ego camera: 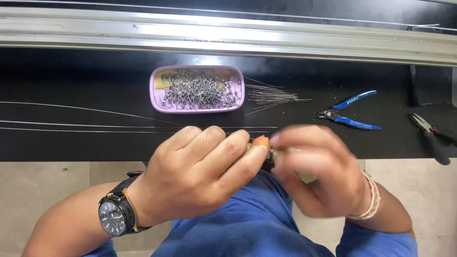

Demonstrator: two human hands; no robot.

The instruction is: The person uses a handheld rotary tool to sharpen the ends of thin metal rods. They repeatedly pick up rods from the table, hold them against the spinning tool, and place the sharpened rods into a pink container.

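A small orange-tipped tool [261, 142] is pinched between the closed left hand [200, 173] and the blurred, curled right hand [319, 169] at the black worktop's [71, 76] near edge. One pink tray [157, 88] of metal pins [200, 89], one blue-handled cutter [352, 112] and one dark-handled pliers [431, 135] are laid farther back.

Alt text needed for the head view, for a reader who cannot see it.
Two bare hands, left hand and blurred right hand, pinch a small orange piece together over a black worktable. Behind sit a pink tray of metal pins, loose wires and blue-handled cutters.
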